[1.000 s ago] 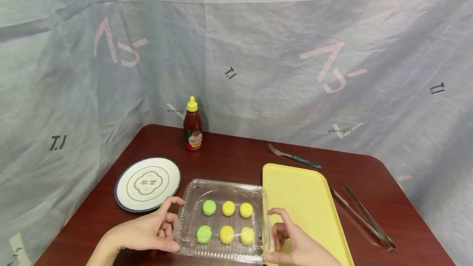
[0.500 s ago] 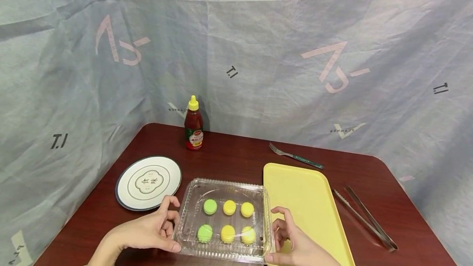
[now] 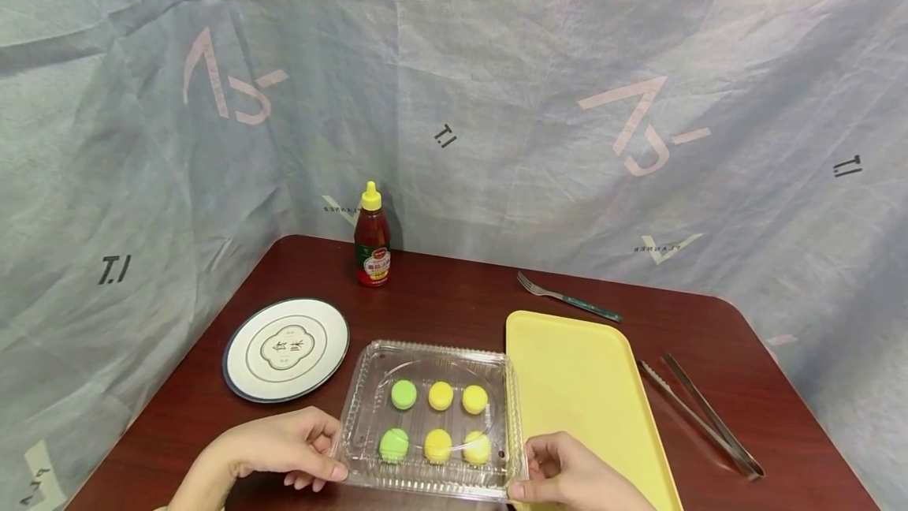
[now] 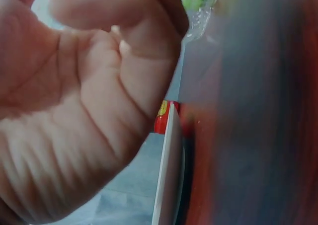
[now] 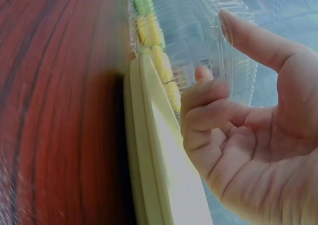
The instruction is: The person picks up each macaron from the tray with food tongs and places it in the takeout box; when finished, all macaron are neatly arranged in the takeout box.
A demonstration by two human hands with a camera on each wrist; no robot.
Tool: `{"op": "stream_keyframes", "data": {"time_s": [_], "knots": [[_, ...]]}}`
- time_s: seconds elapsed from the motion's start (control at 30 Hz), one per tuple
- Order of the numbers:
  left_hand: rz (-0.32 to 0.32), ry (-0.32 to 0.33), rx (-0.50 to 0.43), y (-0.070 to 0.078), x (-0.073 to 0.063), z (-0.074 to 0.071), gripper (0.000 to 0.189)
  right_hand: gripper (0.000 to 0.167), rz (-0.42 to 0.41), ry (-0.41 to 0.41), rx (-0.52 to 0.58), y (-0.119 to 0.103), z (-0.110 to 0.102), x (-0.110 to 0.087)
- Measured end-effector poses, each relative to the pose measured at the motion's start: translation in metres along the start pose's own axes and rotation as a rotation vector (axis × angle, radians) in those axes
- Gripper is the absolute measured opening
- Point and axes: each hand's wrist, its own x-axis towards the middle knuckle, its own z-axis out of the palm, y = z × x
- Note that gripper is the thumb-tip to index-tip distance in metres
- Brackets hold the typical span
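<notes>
A clear plastic clamshell box (image 3: 445, 487) sits at the front middle of the table in the head view. Inside it are two green macarons (image 3: 403, 395) and several yellow macarons (image 3: 440, 396), in two rows. At its front left corner my left hand (image 3: 284, 444) pinches the rim, thumb on top and fingers curled under. My right hand (image 3: 578, 471) grips the front right corner in the same way, thumb against the clear plastic (image 5: 226, 46) in the right wrist view. The left wrist view shows mostly the palm (image 4: 89, 101), which hides that grip.
Right of the box lies a yellow tray (image 3: 582, 369), partly beneath the right hand. Metal tongs (image 3: 702, 416) and a fork (image 3: 567, 300) lie beyond it. A white plate (image 3: 287, 373) is at left, and a red sauce bottle (image 3: 372, 247) stands at the back.
Both index fingers have come down from the box's side edges and curled in near the front corners. The box and the macarons stay in place.
</notes>
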Motion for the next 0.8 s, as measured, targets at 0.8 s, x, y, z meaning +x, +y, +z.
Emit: {"op": "stream_keyframes", "data": {"time_s": [0.8], "knots": [[0.06,-0.12,-0.158,-0.01,0.009,-0.002,0.031,0.042,0.05,-0.07,0.193,0.009,0.002,0.003]]}}
